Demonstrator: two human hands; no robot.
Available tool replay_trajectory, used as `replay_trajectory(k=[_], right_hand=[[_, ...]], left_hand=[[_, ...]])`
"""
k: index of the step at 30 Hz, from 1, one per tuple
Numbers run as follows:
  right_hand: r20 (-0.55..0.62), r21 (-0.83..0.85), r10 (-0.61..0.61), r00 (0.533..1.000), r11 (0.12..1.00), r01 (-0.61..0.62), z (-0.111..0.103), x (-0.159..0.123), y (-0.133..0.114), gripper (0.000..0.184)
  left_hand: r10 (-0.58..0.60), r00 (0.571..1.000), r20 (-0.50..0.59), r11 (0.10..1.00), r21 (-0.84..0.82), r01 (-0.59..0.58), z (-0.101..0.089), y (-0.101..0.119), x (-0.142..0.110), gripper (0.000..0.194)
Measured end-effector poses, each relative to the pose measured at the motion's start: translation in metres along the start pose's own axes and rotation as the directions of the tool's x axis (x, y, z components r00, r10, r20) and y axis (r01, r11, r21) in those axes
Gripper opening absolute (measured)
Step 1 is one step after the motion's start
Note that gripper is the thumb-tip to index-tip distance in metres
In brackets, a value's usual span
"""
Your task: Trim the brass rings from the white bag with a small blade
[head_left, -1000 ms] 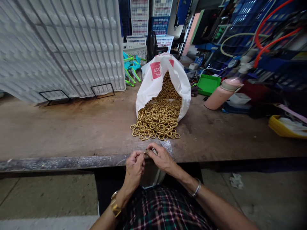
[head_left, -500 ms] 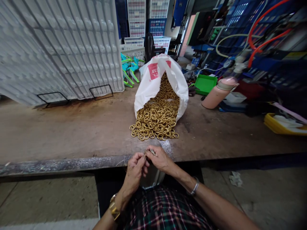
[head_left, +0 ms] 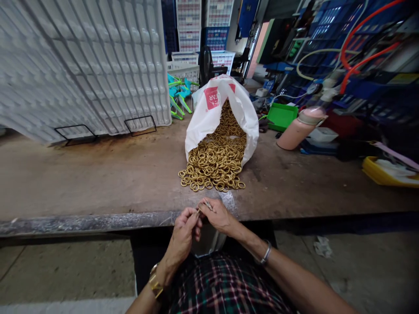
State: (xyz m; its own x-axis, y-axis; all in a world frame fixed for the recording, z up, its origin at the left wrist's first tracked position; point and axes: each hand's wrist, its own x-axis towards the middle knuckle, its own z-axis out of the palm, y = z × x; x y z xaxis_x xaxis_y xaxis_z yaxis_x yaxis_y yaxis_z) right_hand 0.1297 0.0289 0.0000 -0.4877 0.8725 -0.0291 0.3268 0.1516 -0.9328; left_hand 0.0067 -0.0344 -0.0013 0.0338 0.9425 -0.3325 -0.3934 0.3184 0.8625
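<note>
My left hand (head_left: 183,233) is closed in a pinch at the table's front edge. A small brass-coloured ring (head_left: 198,210) shows partly between its fingertips, mostly covered by them. My right hand (head_left: 218,216) meets it there, fingers curled, with its thumb and fingertips at the same ring. Held in the right hand is a small silvery metal piece (head_left: 208,205) that sticks out past the forefinger; its kind cannot be made out. Just beyond both hands, a heap of brass-coloured rings (head_left: 214,163) spills from the mouth of a white plastic bag (head_left: 200,124).
White ribbed trays (head_left: 131,65) stand upright at the left in black wire stands (head_left: 140,125). To the right are a green tray (head_left: 282,117), a pink bottle (head_left: 294,131) and a yellow tray (head_left: 381,172). The wooden table (head_left: 98,174) ends in a worn front edge.
The view has shifted slightly, so the bag and table items sit a little further right. Both hands stay together, and slightly more of the ring shows between the fingertips.
</note>
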Motion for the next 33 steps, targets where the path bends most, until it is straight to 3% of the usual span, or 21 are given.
replay_trajectory(k=[6, 9, 12, 15, 25, 30, 33], right_hand=[[-0.003, -0.011, -0.006, 1.000, 1.000, 0.006, -0.001, 0.001, -0.004, 0.024], [-0.031, -0.122, -0.002, 1.000, 0.992, -0.002, -0.003, 0.000, -0.008, 0.022], [-0.010, -0.367, -0.015, 1.000, 0.930, 0.010, -0.004, -0.004, -0.008, 0.016], [0.086, -0.545, -0.020, 0.996, 0.836, 0.064, -0.003, -0.009, -0.006, 0.018], [0.190, -0.678, 0.046, 0.981, 0.728, 0.097, 0.001, -0.011, -0.007, 0.026], [0.148, -0.749, 0.112, 0.983, 0.662, 0.037, 0.003, -0.008, -0.012, 0.026], [0.064, -0.786, 0.173, 0.983, 0.615, -0.057, -0.002, 0.001, -0.012, 0.026]], left_hand=[[0.014, 0.999, 0.030, 1.000, -0.012, -0.014, -0.002, 0.000, -0.002, 0.025], [0.024, 1.000, 0.010, 1.000, 0.015, -0.024, -0.001, 0.001, -0.002, 0.027], [0.045, 0.998, -0.035, 0.997, 0.064, -0.043, 0.000, 0.003, 0.000, 0.029], [0.071, 0.995, -0.065, 0.990, 0.123, -0.063, 0.000, 0.005, 0.000, 0.030], [0.115, 0.989, -0.098, 0.970, 0.225, -0.090, -0.001, 0.007, -0.003, 0.027], [0.102, 0.993, -0.060, 0.975, 0.204, -0.088, -0.001, 0.009, -0.006, 0.031], [0.070, 0.998, 0.006, 0.986, 0.153, -0.070, 0.002, 0.010, -0.013, 0.030]])
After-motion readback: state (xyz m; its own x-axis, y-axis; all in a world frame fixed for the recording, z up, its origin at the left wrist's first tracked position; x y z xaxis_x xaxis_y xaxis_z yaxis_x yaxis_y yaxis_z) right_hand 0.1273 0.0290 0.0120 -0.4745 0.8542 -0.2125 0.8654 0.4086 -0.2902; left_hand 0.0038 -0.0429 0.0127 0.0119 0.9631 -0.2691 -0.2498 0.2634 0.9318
